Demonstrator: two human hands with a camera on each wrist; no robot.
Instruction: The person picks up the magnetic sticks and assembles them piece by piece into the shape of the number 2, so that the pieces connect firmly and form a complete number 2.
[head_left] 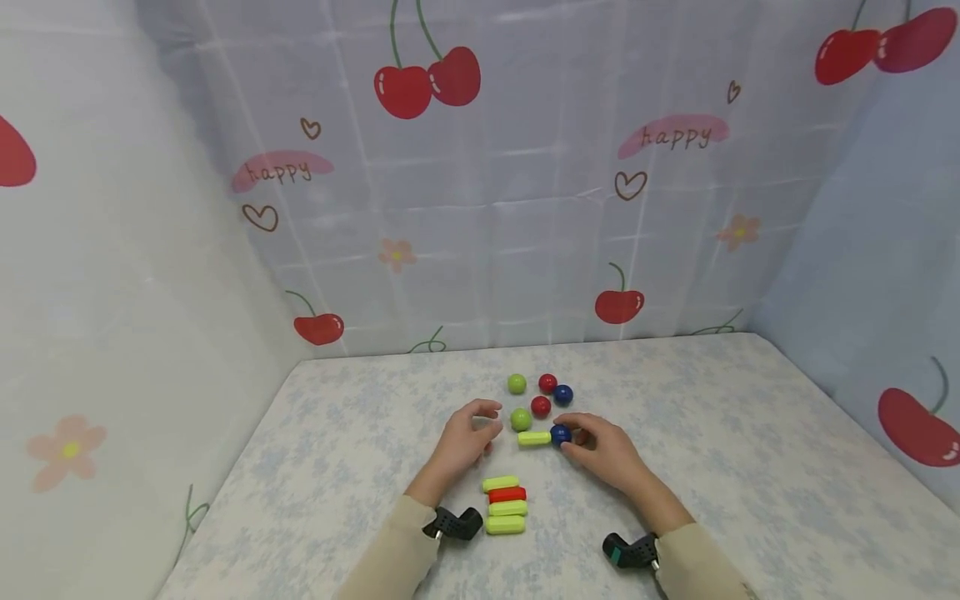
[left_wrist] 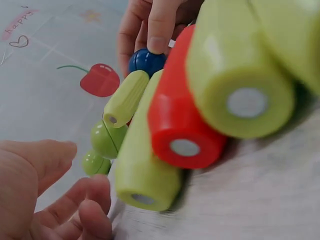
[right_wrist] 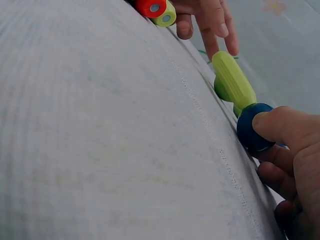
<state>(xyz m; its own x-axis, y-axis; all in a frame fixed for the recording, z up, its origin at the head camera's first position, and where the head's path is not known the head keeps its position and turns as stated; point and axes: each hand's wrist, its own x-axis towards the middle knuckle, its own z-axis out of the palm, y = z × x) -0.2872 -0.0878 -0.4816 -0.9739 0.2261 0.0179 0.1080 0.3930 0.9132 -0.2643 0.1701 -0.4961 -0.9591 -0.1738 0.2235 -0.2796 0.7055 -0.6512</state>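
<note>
My right hand (head_left: pixel 606 450) pinches a dark blue ball (right_wrist: pixel 255 127) between thumb and fingers. Joined to the ball's left side is a yellow-green magnetic rod (head_left: pixel 534 438), pointing toward my left hand. That left hand (head_left: pixel 462 435) is held just left of the rod, fingers relaxed and apart, with nothing in it. Beyond the rod sits a green ball (head_left: pixel 521 419). Between my wrists lies a row of rods: yellow-green ones (head_left: pixel 506 525) and a red rod (left_wrist: pixel 185 115), with round metal discs in their ends.
Behind the hands on the patterned tabletop (head_left: pixel 360 433) are another green ball (head_left: pixel 517 383), two red balls (head_left: pixel 541 407) and a second blue ball (head_left: pixel 562 395). A cherry-print curtain (head_left: pixel 510 208) rises at the table's back edge.
</note>
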